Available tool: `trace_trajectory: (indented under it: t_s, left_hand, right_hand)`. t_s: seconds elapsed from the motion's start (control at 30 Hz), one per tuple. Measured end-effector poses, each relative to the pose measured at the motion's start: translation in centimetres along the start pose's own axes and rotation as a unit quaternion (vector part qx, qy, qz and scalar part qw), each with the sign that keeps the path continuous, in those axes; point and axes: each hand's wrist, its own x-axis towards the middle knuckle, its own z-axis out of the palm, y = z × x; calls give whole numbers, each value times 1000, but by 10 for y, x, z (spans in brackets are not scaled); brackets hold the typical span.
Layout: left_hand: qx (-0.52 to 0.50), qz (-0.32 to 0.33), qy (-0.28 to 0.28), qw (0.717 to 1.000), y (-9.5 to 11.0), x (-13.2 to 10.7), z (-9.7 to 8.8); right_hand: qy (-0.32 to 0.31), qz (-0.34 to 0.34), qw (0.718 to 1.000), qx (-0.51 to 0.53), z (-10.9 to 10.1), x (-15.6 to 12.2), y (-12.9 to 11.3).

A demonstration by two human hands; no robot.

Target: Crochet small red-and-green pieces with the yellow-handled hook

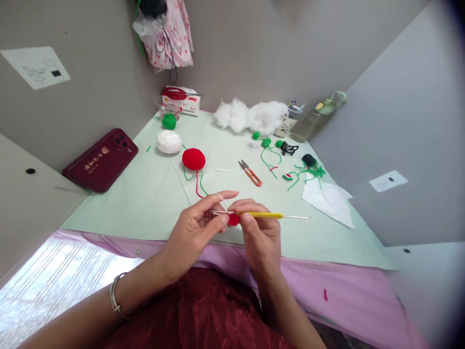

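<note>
My left hand (198,228) pinches a small red crocheted piece (233,219) between thumb and fingers, with white yarn looped over the raised index finger. My right hand (259,232) is closed on a yellow-handled crochet hook (267,215); its metal shaft sticks out to the right and its hook end meets the red piece. Both hands hover over the near edge of the pale green table (152,194). White yarn runs back to a white yarn ball (169,141).
A red yarn ball (193,158), a green yarn ball (169,121), orange snips (250,173), stuffing fluff (250,115), small green crocheted bits (267,142), a white cloth (329,198), a bottle (317,116), a tissue box (181,102) and a dark red phone (101,159) lie about.
</note>
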Motion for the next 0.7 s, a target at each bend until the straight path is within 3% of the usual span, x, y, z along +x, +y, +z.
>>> trace_trajectory:
  t_s: [0.17,0.37,0.57,0.7]
  left_hand:
    - [-5,-4,-1,1000,-3,1,0]
    - [-32,-36,-14,999,-2,-2,-8]
    - [-127,-81,58,987,3,1,-3]
    - [-268,-126,109,949,4,6,5]
  right_hand:
    - [18,30,999,-11,4,1,-2]
    - [92,44,994,41,6,7,-3]
    - [66,32,997,39,9,7,-6]
    - [83,19,996,39,15,6,-2]
